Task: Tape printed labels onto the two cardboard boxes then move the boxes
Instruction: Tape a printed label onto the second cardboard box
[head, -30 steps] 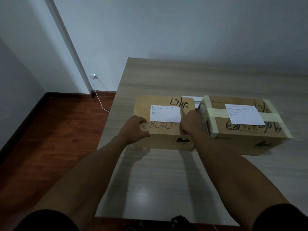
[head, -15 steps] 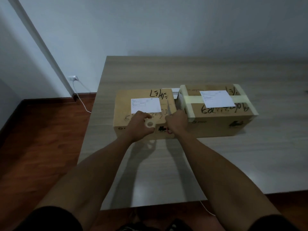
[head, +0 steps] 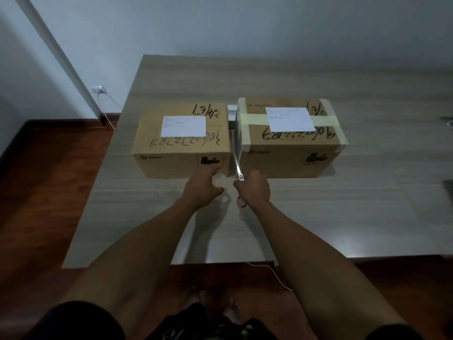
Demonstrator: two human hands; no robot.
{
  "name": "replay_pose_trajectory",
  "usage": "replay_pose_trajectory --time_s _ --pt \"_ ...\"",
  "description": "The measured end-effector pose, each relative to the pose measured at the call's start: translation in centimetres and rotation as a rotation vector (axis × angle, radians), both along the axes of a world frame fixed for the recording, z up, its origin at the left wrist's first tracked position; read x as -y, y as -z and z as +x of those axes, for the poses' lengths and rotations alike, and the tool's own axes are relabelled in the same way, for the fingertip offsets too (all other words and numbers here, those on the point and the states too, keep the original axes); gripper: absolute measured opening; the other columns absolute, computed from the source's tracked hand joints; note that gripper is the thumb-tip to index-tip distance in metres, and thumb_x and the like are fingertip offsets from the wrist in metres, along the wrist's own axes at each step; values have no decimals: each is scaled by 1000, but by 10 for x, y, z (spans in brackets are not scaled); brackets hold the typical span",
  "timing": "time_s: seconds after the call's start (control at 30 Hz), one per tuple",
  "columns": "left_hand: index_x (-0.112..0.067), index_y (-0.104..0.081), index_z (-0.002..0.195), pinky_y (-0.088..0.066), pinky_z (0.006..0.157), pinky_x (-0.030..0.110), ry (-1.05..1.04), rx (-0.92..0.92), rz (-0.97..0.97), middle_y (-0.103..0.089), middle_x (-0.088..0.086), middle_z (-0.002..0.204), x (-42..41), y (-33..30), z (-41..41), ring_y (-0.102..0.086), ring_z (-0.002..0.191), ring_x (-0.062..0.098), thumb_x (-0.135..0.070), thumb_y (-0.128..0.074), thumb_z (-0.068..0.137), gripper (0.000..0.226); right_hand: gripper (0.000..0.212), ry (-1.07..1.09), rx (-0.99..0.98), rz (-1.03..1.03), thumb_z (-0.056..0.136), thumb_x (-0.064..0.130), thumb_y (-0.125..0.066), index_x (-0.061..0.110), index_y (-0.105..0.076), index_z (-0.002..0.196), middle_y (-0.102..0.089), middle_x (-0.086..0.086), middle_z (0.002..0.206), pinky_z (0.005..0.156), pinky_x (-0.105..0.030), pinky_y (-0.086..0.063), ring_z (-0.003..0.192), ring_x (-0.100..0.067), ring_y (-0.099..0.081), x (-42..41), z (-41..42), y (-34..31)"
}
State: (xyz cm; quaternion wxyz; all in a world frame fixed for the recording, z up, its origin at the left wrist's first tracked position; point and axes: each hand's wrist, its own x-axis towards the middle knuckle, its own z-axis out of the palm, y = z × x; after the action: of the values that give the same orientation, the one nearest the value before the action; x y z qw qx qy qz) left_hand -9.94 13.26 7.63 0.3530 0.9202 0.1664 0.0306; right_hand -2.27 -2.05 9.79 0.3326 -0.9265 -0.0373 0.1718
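Note:
Two cardboard boxes stand side by side on the table. The left box [head: 181,148] carries a white printed label [head: 183,126] with no tape visible over it. The right box [head: 291,141] has a label [head: 289,119] crossed by pale tape bands. My left hand [head: 202,190] grips a clear tape roll [head: 219,180] just in front of the left box. My right hand [head: 253,190] holds scissors [head: 237,165] with pink handles, blades pointing up into the gap between the boxes.
The wooden table [head: 367,204] stretches right and toward me. A white sheet [head: 231,111] lies in the gap behind the boxes. A wall socket with a cable [head: 99,90] is at the left, above the wood floor. A dark object [head: 448,121] sits at the right edge.
Both hands have drawn back from the top of the left box to the table in front of it. The tape roll and scissors came along. The view has shifted.

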Motion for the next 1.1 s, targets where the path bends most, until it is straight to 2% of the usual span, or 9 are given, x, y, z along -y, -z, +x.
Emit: replay_pose_trajectory --time_s 0.13,0.27,0.57,0.73,0.83,0.9,1.0,1.1 --pt "-11 -60 137 -45 100 34 1 -74 4 -57 12 136 17 21 -4 -58 118 28 -20 -83 82 61 22 12 -51 -36 76 25 -69 8 -67 91 -69 -7 91 64 -30 -45 86 -31 -69 17 0 26" --pt "-10 -61 135 -39 94 28 25 -136 -10 -57 14 129 28 41 -3 -55 118 30 -15 -82 81 58 29 24 -84 -75 82 24 -69 7 -67 105 -71 -14 107 77 -34 -53 98 -35 -69 29 2 52" --pt "-15 -64 131 -47 91 34 6 -236 -48 -60 11 126 42 87 0 -58 114 29 -25 -81 80 55 24 25 -181 -141 89 22 -65 7 -65 108 -68 -16 111 73 -29 -46 98 -34 -68 36 3 101" --pt "-17 -68 112 -41 76 29 -18 -240 -55 -63 7 108 43 105 3 -58 99 26 -28 -79 76 39 24 -11 -167 -166 93 20 -63 4 -63 110 -66 -19 112 75 -30 -46 103 -36 -66 30 6 113" --pt "-19 -68 104 -38 74 28 -19 -240 -64 -63 5 104 43 113 5 -57 98 25 -28 -76 75 32 23 -18 -150 -159 91 19 -62 4 -64 108 -67 -18 108 75 -32 -49 100 -37 -66 28 8 117" --pt "-20 -67 111 -43 79 29 -14 -244 -81 -63 5 110 43 113 5 -57 103 25 -30 -75 72 41 22 -1 -147 -142 90 22 -63 5 -66 103 -69 -16 103 69 -30 -46 94 -34 -67 28 9 118" --pt "-21 -60 132 -51 96 39 -22 -233 -102 -58 6 127 44 102 3 -56 115 26 -38 -71 67 68 26 21 -115 -112 90 30 -64 6 -66 100 -69 -12 99 65 -27 -42 86 -28 -66 26 10 111" --pt "-20 -53 141 -50 102 43 -53 -209 -96 -51 6 138 40 88 0 -54 121 25 -40 -69 79 67 27 3 -61 -34 94 28 -63 6 -66 108 -68 -12 106 72 -27 -42 95 -30 -65 20 12 100"
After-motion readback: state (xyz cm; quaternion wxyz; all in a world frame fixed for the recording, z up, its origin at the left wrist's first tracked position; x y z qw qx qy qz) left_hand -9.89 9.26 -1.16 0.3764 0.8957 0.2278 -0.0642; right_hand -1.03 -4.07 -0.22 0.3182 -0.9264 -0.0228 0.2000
